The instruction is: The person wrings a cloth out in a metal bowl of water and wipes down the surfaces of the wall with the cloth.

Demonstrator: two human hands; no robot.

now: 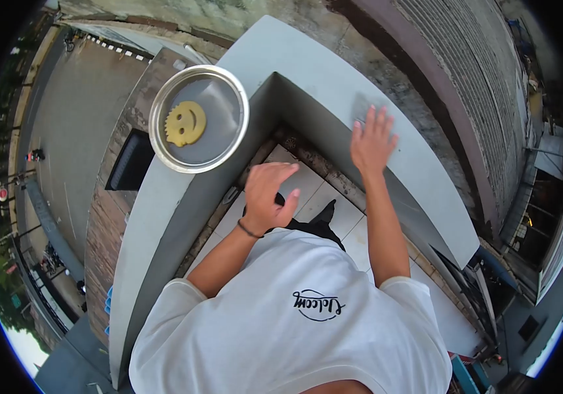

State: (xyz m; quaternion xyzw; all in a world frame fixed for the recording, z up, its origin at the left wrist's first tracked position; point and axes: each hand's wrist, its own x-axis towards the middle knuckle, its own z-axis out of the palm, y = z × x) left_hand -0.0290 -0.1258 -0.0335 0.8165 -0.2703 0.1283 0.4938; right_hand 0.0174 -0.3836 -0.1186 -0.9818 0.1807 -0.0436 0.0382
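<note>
Precarious perch: a metal plate (228,146) sits at the corner of a pale ledge (308,56), a yellow smiley piece (194,121) lying inside
The rim seems to overhang the ledge; a knock from the nearby left hand (270,196), empty and half-curled with thumb apart, could tip plate and piece over the edge; the right hand (373,146), empty, fingers modestly spread, is at the ledge, contact unclear; neither hand steadies the plate.

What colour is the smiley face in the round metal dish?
The smiley face in the dish is yellow, seen in the head view, the only one here.
</note>
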